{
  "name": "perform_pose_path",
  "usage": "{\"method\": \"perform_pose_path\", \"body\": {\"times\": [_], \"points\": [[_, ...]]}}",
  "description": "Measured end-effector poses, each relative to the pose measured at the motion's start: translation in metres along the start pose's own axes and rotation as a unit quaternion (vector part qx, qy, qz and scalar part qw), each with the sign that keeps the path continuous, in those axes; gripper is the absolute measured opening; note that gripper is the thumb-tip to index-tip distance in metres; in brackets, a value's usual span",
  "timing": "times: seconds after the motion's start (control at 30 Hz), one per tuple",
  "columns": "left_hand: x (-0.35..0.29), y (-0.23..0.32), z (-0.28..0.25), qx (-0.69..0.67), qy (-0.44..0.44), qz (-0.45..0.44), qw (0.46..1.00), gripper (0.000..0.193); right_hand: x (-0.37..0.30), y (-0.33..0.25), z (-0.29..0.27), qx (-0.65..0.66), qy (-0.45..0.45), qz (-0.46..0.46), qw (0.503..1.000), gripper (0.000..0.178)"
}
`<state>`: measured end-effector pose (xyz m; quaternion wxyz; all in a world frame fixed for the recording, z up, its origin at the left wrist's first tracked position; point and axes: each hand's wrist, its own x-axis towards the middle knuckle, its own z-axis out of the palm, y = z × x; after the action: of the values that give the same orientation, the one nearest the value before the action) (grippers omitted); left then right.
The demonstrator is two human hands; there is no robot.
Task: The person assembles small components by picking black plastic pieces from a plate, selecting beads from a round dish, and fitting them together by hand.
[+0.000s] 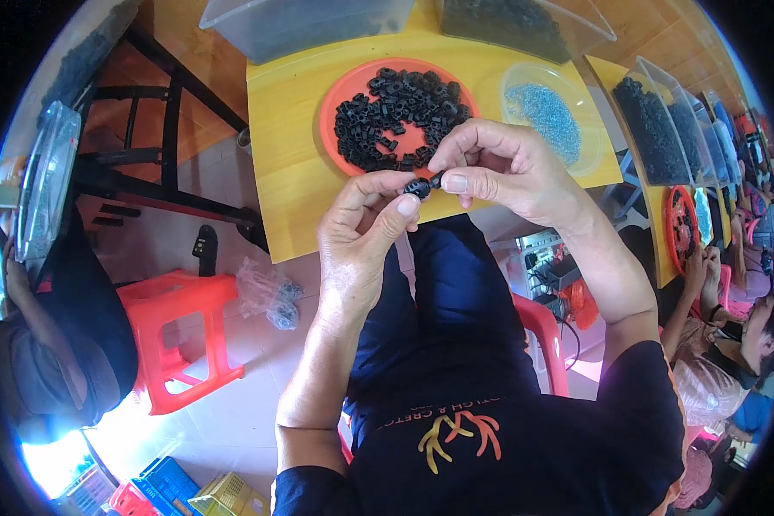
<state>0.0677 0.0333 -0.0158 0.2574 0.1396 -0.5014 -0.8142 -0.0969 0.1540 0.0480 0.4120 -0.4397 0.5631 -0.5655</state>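
Above the table's near edge, my two hands meet in front of me. My left hand (365, 215) pinches a small round black plastic part (417, 188) between thumb and fingertips. Against its right side, my right hand (499, 168) grips a smaller black piece (437, 181), partly hidden by the thumb and finger. The two pieces seem to touch; whether they are joined I cannot tell. Just beyond my hands lies a red round tray (328, 120) with many small black plastic parts (378, 116). To its right is a clear round dish (586, 159) of small shiny bluish pieces (542, 116).
Clear bins (310, 30) of dark parts stand along the far side of the yellow table (288, 198). A red stool (181, 335) and a plastic bag (271, 292) are on the floor at left. Other people sit at both sides, one at another table with a red tray (681, 228).
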Motion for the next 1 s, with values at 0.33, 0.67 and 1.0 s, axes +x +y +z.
{"method": "perform_pose_path", "body": {"times": [0.33,0.67,1.0], "points": [[0.001,0.0,0.001,0.018,-0.015,-0.029,0.999,0.021,-0.003,-0.006,-0.004,-0.066,-0.034,0.056,0.996,0.015],[-0.002,-0.006,-0.005,0.024,-0.082,-0.047,0.995,0.018,-0.008,-0.002,-0.007,-0.039,-0.081,0.094,0.992,0.015],[-0.009,-0.004,0.008,0.124,-0.081,-0.067,0.987,0.015,-0.02,-0.009,-0.004,-0.271,-0.125,0.134,0.945,0.02]]}}
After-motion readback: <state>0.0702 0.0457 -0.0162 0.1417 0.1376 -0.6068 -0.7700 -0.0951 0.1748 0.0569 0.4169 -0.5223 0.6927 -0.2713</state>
